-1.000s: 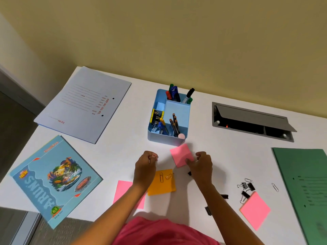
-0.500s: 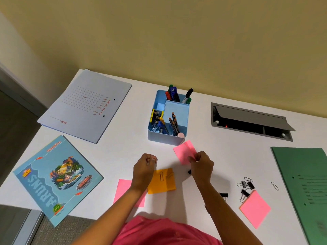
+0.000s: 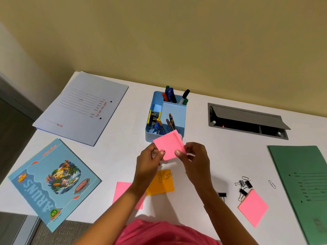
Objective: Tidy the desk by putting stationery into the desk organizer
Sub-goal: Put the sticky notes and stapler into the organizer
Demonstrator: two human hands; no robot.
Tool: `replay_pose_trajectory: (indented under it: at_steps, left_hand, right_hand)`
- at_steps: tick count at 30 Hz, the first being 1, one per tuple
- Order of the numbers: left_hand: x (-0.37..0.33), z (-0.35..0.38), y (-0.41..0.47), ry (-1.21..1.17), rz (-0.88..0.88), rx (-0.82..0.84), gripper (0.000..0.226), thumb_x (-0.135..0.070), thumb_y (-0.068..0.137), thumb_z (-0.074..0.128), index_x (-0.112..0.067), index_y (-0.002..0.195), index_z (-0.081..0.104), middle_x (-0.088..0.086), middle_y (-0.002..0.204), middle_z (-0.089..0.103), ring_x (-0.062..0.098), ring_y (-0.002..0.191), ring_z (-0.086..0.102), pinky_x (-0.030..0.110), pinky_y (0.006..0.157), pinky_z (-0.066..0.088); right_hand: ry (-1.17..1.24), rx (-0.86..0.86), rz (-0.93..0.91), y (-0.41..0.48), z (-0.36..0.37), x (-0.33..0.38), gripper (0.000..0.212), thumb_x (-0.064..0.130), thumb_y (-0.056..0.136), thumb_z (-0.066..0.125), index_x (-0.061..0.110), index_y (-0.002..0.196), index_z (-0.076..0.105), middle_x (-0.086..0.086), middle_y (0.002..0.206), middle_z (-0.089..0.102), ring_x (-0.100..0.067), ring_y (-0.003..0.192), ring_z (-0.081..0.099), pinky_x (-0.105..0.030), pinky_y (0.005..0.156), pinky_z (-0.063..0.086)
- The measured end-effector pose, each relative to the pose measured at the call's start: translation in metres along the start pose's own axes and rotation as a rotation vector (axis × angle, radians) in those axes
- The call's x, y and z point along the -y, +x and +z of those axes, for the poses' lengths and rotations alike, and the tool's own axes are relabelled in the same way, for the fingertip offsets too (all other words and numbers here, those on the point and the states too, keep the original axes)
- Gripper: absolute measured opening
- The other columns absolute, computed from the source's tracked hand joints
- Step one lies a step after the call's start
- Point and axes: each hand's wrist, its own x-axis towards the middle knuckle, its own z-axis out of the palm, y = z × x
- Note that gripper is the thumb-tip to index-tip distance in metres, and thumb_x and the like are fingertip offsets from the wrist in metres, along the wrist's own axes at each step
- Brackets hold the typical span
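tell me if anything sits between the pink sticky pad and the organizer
Nothing visible does. The left hand and right hand hold the pink sticky pad just before the organizer; its wide compartment looks bare, with pencils in the section beside it.

Pink top (image 3: 164,233), bare forearms (image 3: 123,206)

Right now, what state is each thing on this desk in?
Pink sticky pad: held above the desk, pinched by both hands.
Left hand: pinching the pad.
Right hand: pinching the pad.
Desk organizer: upright, pens and pencils inside.
Cable hatch: lid open.
Orange sticky pad: flat, paper clips on it.
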Motion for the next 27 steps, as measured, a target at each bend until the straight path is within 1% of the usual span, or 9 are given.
replay_pose_trajectory:
  at_steps: [2, 5, 7, 10, 12, 14, 19, 24, 27]
  left_hand:
    - [-0.007, -0.004, 0.004, -0.002, 0.034, -0.025, 0.004, -0.019, 0.092, 0.058, -0.021, 0.095, 0.061, -0.004, 0.076, 0.066, 0.000, 0.070, 0.063, 0.018, 0.059, 0.052]
    - [-0.019, -0.013, 0.012, -0.043, 0.047, -0.089, 0.006, -0.019, 0.092, 0.059, -0.019, 0.088, 0.064, -0.003, 0.079, 0.070, 0.006, 0.072, 0.068, 0.026, 0.064, 0.053]
    - [-0.023, -0.019, 0.019, -0.100, 0.034, -0.144, 0.009, -0.017, 0.093, 0.057, -0.018, 0.090, 0.066, -0.003, 0.086, 0.072, 0.009, 0.073, 0.069, 0.025, 0.064, 0.053]
    - [-0.019, -0.026, 0.029, -0.007, 0.069, -0.220, 0.012, -0.016, 0.092, 0.055, -0.021, 0.094, 0.066, -0.007, 0.093, 0.070, 0.012, 0.081, 0.067, 0.026, 0.071, 0.052]
    - [-0.014, -0.030, 0.037, 0.159, 0.146, -0.233, 0.015, -0.016, 0.092, 0.054, -0.022, 0.100, 0.065, -0.007, 0.101, 0.068, 0.012, 0.087, 0.063, 0.029, 0.077, 0.051]
    - [-0.008, -0.031, 0.044, 0.324, 0.196, -0.201, 0.020, -0.017, 0.093, 0.053, -0.022, 0.110, 0.063, -0.004, 0.114, 0.064, 0.014, 0.098, 0.059, 0.034, 0.086, 0.049]
    - [0.007, -0.026, 0.047, 0.588, 0.246, -0.102, 0.032, -0.016, 0.092, 0.051, -0.020, 0.123, 0.058, -0.001, 0.127, 0.058, 0.021, 0.116, 0.049, 0.030, 0.095, 0.038]
    - [0.017, -0.024, 0.049, 0.558, 0.274, -0.146, 0.034, -0.011, 0.092, 0.048, -0.020, 0.123, 0.056, -0.003, 0.127, 0.056, 0.017, 0.116, 0.048, 0.014, 0.091, 0.029]
    - [0.018, -0.023, 0.052, 0.573, 0.305, -0.155, 0.034, -0.010, 0.093, 0.046, -0.020, 0.125, 0.055, -0.002, 0.128, 0.055, 0.015, 0.119, 0.048, 0.016, 0.095, 0.032]
  right_hand:
    - [0.026, 0.035, -0.069, 0.009, -0.003, 0.013, 0.022, 0.019, 0.080, 0.074, 0.019, 0.086, 0.053, 0.004, 0.083, 0.064, -0.013, 0.074, 0.064, -0.021, 0.066, 0.052]
    - [0.045, 0.042, -0.186, 0.027, -0.007, 0.041, 0.027, 0.009, 0.080, 0.072, 0.020, 0.094, 0.052, 0.005, 0.076, 0.063, -0.018, 0.070, 0.066, -0.033, 0.063, 0.057]
    - [0.109, 0.036, -0.215, 0.045, -0.009, 0.063, 0.029, 0.005, 0.081, 0.069, 0.023, 0.100, 0.057, 0.005, 0.074, 0.062, -0.015, 0.072, 0.067, -0.029, 0.061, 0.057]
    - [0.142, 0.002, -0.285, 0.087, -0.004, 0.089, 0.024, 0.001, 0.079, 0.067, 0.021, 0.091, 0.066, 0.004, 0.075, 0.066, -0.013, 0.072, 0.065, -0.013, 0.063, 0.049]
    - [-0.001, -0.020, -0.451, 0.121, 0.002, 0.103, 0.019, -0.002, 0.076, 0.066, 0.015, 0.086, 0.068, 0.002, 0.079, 0.069, -0.010, 0.072, 0.061, -0.005, 0.065, 0.041]
    - [-0.201, 0.026, -0.661, 0.154, 0.012, 0.111, 0.019, -0.006, 0.074, 0.065, 0.010, 0.085, 0.069, -0.001, 0.081, 0.067, -0.012, 0.072, 0.058, -0.006, 0.066, 0.039]
    - [-0.673, 0.391, -1.019, 0.218, 0.035, 0.116, 0.034, -0.019, 0.061, 0.061, 0.009, 0.078, 0.068, -0.007, 0.081, 0.063, -0.022, 0.070, 0.061, -0.037, 0.062, 0.053]
    - [-0.972, 0.598, -1.093, 0.242, 0.061, 0.119, 0.022, -0.018, 0.065, 0.058, 0.001, 0.071, 0.067, -0.015, 0.079, 0.063, -0.029, 0.067, 0.059, -0.031, 0.056, 0.044]
    - [-1.012, 0.660, -1.050, 0.256, 0.071, 0.111, 0.021, -0.017, 0.067, 0.062, 0.000, 0.075, 0.071, -0.015, 0.083, 0.067, -0.029, 0.073, 0.063, -0.037, 0.064, 0.053]
